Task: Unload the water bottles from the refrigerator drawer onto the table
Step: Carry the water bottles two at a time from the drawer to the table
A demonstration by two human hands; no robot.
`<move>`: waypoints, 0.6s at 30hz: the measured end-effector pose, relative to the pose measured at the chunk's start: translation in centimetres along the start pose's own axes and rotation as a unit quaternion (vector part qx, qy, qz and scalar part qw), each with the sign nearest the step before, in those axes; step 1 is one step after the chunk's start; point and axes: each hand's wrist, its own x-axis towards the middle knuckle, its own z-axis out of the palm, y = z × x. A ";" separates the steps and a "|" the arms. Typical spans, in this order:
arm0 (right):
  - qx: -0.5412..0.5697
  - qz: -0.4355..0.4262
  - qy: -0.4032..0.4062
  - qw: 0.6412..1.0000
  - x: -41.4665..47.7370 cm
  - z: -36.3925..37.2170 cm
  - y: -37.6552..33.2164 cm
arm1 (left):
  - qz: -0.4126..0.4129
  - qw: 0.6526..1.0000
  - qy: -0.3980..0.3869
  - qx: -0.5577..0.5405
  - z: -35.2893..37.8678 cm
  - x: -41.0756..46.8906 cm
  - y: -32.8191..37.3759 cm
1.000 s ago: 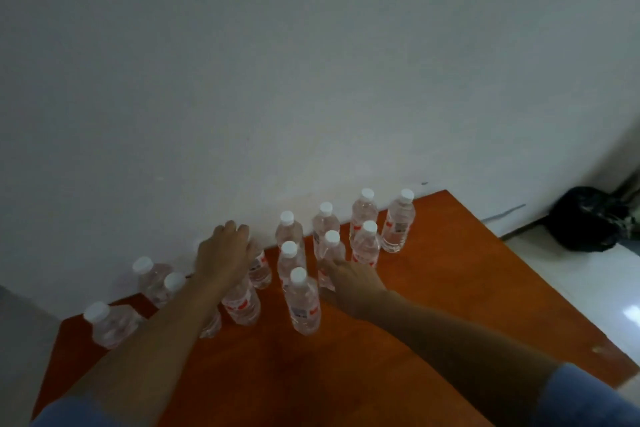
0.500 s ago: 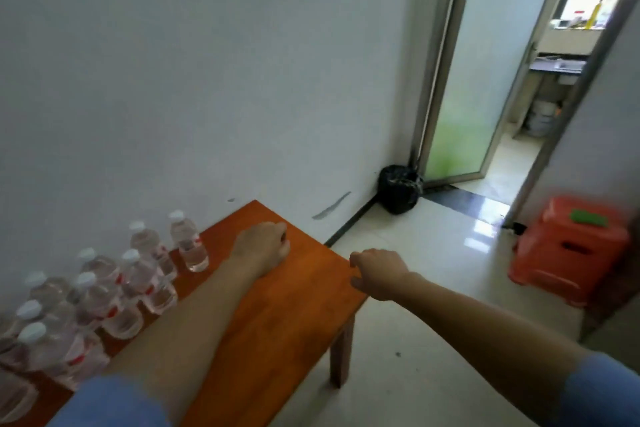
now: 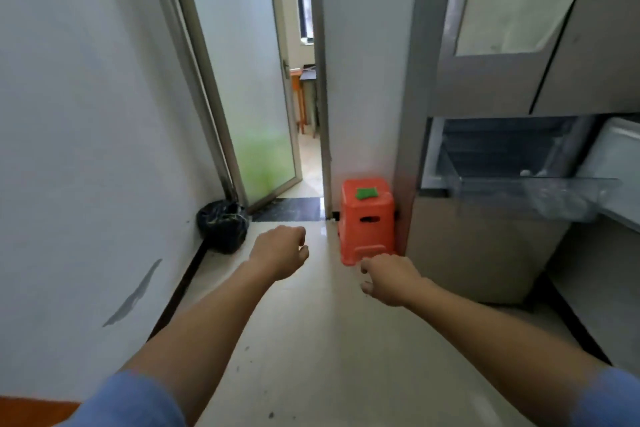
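Both hands empty, fingers loosely curled: left hand (image 3: 280, 251) and right hand (image 3: 390, 279) held out over the floor (image 3: 325, 340). Refrigerator drawer (image 3: 519, 196) stands pulled open at 2 o'clock; one white bottle cap (image 3: 525, 172) visible inside. Bench (image 3: 31, 411) corner at 8 o'clock. Orange stool (image 3: 367, 218) dead ahead.

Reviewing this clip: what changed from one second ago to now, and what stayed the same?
The view swung right, from the bottles on the table to the refrigerator with its open drawer. The left hand and right hand left the bottles and now hang loosely curled and empty over the floor. Only a table corner remains visible. The orange stool and black bag did not move.
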 end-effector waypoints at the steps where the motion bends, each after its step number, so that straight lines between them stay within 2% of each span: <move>1: 0.005 0.020 0.000 1.000 0.9 -0.4 2.5 | 0.022 1.000 -0.001 -0.003 0.4 2.8 1.8; 7: 0.019 0.140 -0.015 0.990 5.8 -3.8 17.7 | 0.146 0.987 -0.018 -0.062 2.0 19.8 12.4; 10: 0.039 0.200 -0.001 0.979 6.9 -5.1 24.9 | 0.195 0.979 -0.032 -0.053 2.6 27.1 17.8; 18: 0.067 0.322 0.013 0.944 7.1 -5.6 41.4 | 0.286 0.952 -0.093 -0.054 6.9 39.5 32.0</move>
